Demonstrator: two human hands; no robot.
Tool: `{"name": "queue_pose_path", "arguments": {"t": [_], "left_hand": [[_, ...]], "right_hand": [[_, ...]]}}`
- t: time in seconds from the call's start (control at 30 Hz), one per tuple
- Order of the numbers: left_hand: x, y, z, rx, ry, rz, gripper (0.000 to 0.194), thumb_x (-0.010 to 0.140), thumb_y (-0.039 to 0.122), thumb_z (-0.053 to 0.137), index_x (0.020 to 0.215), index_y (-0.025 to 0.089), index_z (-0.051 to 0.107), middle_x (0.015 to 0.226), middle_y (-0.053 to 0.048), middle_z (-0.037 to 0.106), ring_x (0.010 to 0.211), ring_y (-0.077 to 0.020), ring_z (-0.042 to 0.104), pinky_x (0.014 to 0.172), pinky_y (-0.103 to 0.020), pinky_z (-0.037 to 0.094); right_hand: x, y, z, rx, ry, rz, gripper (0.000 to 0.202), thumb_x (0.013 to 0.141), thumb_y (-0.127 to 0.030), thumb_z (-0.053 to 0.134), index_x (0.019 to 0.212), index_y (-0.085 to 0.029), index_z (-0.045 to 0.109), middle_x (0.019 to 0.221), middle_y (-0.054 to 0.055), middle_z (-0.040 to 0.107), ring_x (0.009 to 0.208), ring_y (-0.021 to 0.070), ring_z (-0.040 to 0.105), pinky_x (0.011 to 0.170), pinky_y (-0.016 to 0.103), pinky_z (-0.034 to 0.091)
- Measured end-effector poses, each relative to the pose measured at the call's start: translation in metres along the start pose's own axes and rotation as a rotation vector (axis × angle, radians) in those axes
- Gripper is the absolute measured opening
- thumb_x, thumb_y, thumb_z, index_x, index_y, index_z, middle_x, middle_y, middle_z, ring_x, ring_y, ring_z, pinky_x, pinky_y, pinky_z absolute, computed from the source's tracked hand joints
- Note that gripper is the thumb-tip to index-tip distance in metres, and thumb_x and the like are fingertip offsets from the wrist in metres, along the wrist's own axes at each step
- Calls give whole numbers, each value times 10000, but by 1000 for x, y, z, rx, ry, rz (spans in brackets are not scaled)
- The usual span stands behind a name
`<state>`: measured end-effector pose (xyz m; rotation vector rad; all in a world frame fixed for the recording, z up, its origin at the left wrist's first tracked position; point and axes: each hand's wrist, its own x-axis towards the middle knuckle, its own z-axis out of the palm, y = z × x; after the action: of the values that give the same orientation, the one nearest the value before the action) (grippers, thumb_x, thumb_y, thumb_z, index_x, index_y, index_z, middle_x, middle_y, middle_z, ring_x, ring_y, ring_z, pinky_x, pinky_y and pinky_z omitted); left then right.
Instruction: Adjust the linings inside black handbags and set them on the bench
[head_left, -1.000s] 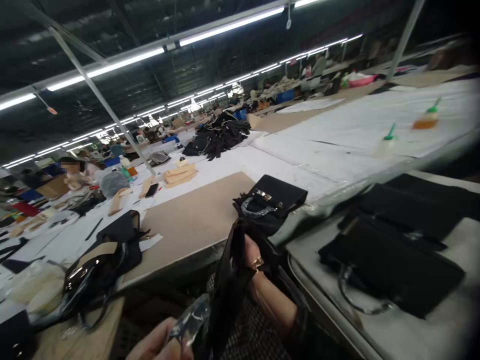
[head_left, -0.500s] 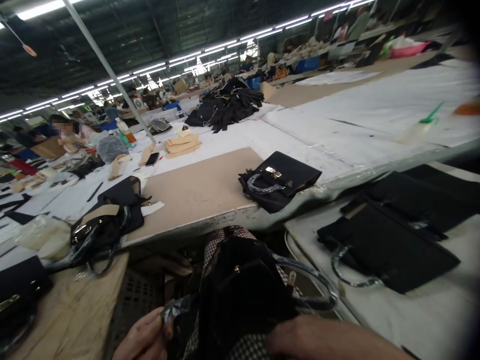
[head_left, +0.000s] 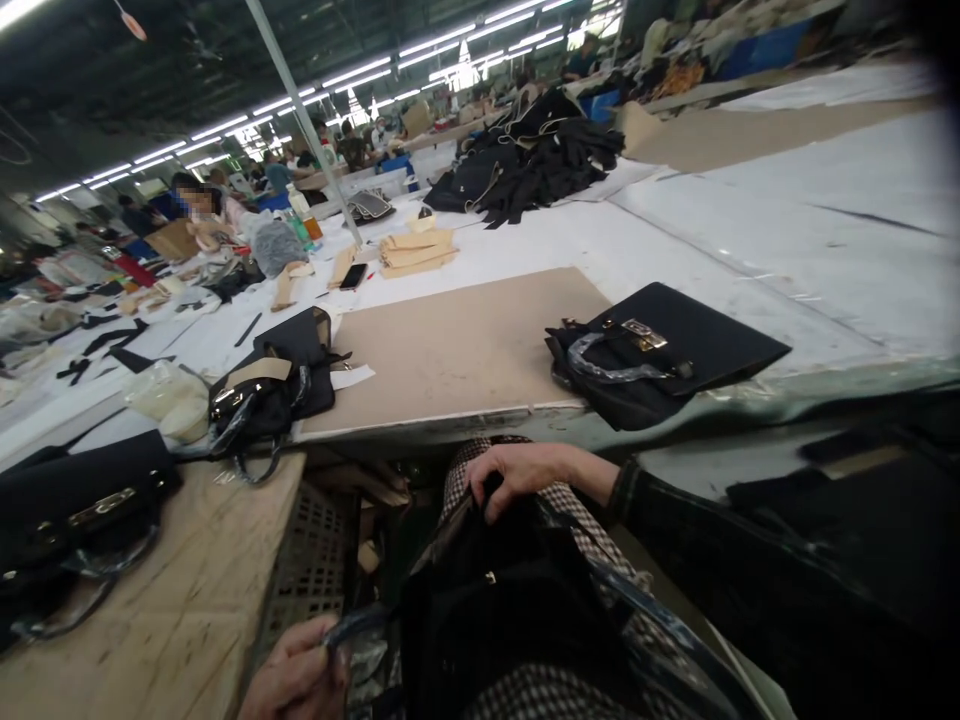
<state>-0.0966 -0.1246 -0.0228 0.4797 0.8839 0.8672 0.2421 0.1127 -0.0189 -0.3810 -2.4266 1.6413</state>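
Across the white-covered surface (head_left: 525,245), a tan sheet (head_left: 465,350) is laid. On the checked-clothed lap (head_left: 536,692), a black handbag (head_left: 517,610) is held: its edge is gripped by the right hand (head_left: 517,476), its plastic-wrapped handle (head_left: 358,623) by the left hand (head_left: 300,668).

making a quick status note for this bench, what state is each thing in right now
left hand: closed on a handle of the lap bag
right hand: curled over the lap bag's far edge
lap bag: held; open or shut, cannot tell
table bag: lying down, handle wrapped in clear plastic
brown sheet: flat
phone: flat, screen dark
tan pieces: stacked
ceiling lights: lit
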Motion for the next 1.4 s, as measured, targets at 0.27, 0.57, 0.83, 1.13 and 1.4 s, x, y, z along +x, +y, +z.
{"name": "queue_pose_path", "arguments": {"t": [0.27,0.57,0.83,1.13,1.4], "left_hand": [[41,7,-17,484,465,136,341,838,493,685,847,153,661,674,8,597,624,-124,557,626,-228,479],[43,37,83,1051,473,390,457,845,458,654,1249,252,595,1263,-67,642,1130,-250,592,963,-317,466],[66,35,87,1002,346,213,275,821,430,712,976,206,672,968,-22,695,897,-192,634,769,-228,482],[72,40,81,1211,337,322,245,858,437,684,997,246,748,942,-10,708,884,-179,644,765,-219,473],[74,40,82,1406,254,475,256,961,364,559,1124,248,718,919,-27,679,845,-154,648,738,-202,473]], "right_hand": [[-34,-21,26,-63,293,206,202,831,-401,712,784,-205,704,775,-31,659,750,157,605,712,249,445],[-28,-18,34,42,419,176,221,770,-352,785,673,-190,670,1006,19,693,931,196,644,851,307,457],[-37,-21,42,173,542,159,205,756,-310,807,669,-190,666,1053,28,703,996,206,638,932,335,436],[-38,-10,55,15,690,199,201,825,-301,728,671,-199,648,946,30,736,926,212,641,862,348,453],[-30,-13,64,-47,780,242,226,840,-319,684,652,-206,631,882,37,734,866,215,641,813,349,462]]}}
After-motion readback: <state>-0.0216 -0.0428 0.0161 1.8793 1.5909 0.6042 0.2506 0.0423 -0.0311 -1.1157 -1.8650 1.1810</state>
